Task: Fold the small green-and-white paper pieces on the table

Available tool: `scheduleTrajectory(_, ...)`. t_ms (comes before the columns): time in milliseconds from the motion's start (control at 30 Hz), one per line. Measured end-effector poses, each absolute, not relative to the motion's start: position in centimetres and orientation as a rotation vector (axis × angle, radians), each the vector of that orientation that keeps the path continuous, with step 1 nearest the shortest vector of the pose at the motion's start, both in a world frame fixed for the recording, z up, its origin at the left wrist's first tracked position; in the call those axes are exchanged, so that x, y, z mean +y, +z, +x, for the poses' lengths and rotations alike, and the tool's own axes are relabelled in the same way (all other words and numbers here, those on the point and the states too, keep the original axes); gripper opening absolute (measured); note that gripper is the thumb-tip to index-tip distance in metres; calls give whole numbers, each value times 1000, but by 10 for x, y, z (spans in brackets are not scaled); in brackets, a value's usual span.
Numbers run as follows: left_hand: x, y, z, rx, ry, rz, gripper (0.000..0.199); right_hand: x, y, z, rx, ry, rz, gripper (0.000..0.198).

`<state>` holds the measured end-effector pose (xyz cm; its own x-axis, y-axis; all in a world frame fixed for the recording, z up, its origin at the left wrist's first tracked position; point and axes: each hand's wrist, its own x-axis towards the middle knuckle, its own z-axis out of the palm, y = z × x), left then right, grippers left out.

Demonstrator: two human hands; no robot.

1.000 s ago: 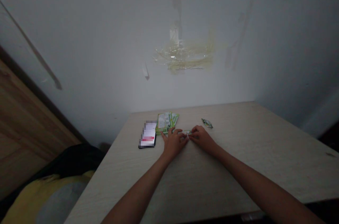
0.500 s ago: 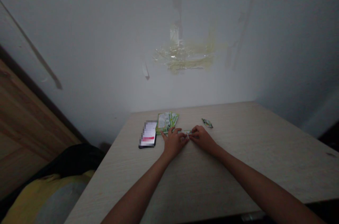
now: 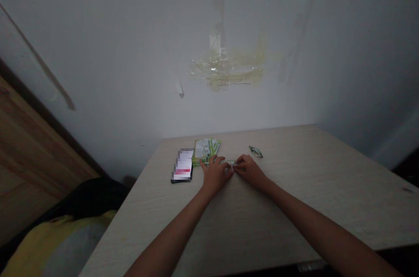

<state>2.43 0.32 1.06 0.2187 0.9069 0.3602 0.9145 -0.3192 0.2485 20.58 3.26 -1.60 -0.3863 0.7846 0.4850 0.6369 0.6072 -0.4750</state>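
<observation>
My left hand (image 3: 216,175) and my right hand (image 3: 250,170) meet at the middle of the table, low over its top. Both pinch a narrow green-and-white packet (image 3: 231,162), which looks flattened or folded; their fingers hide most of it. Just behind my left hand, several flat green-and-white packets (image 3: 204,148) lie in a fanned pile. A small folded green packet (image 3: 255,151) rests on its own beyond my right hand.
A phone (image 3: 182,165) with a lit, blurred screen lies left of the pile. The pale wooden table (image 3: 294,194) meets a white wall (image 3: 131,50) with peeling tape (image 3: 229,72). Yellow and grey cloth (image 3: 62,242) lies below the table's left edge.
Little differs. My hands stay pinched on the packet with only slight finger movement, and the view has shifted very slightly.
</observation>
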Motion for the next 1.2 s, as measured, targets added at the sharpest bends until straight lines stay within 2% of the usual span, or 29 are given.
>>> scheduleTrajectory(500,2,0,19,-1783,-802,-2427,17,34,-17,209,-2149,310,-1089,9)
scheduleTrajectory(967,3,6,19,-1749,-730,-2429,14,37,-21,209,-2173,247,-1076,12)
scheduleTrajectory(1200,5,6,20,-1770,-795,-2432,14,36,-15,213,-2189,322,-1038,15)
